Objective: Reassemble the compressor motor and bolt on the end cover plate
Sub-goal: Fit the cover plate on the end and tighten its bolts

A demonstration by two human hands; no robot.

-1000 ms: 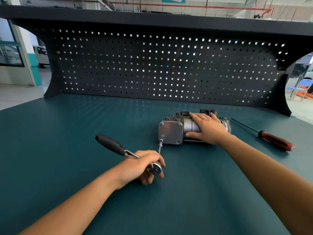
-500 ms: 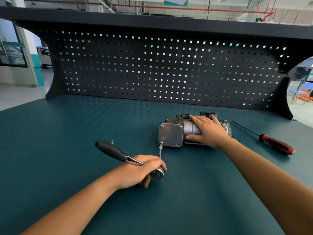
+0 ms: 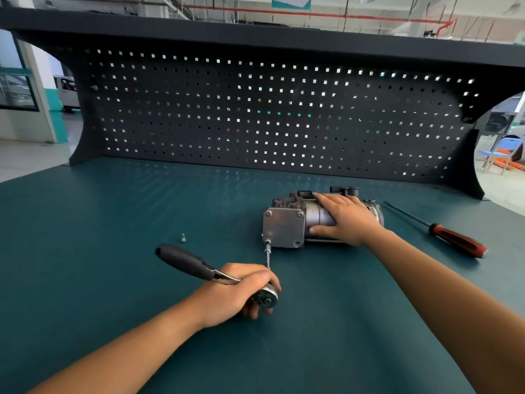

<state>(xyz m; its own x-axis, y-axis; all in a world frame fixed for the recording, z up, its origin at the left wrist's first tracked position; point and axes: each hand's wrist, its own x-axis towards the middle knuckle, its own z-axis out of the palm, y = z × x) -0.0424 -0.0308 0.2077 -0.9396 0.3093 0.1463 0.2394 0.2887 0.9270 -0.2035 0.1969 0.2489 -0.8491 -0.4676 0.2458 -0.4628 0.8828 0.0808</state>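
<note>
The grey compressor motor (image 3: 315, 216) lies on its side on the teal bench, its square end cover plate (image 3: 283, 227) facing me with bolt heads showing at the corners. My right hand (image 3: 345, 217) grips the motor body from above. My left hand (image 3: 235, 294) grips the head of a ratchet wrench (image 3: 181, 258) with a black handle pointing up and left. The ratchet's thin extension bar (image 3: 268, 253) reaches up to the plate's lower left corner. A loose bolt (image 3: 183, 238) lies on the bench, left of the motor.
A red-and-black screwdriver (image 3: 451, 240) lies to the right of the motor, its shaft pointing up and left. A dark pegboard back panel (image 3: 255, 115) rises behind the teal bench top (image 3: 113, 209).
My left hand has turned the ratchet slightly, the handle dropping a little. The view has shifted so the loose bolt now shows left of the motor. My right hand stays on the motor.
</note>
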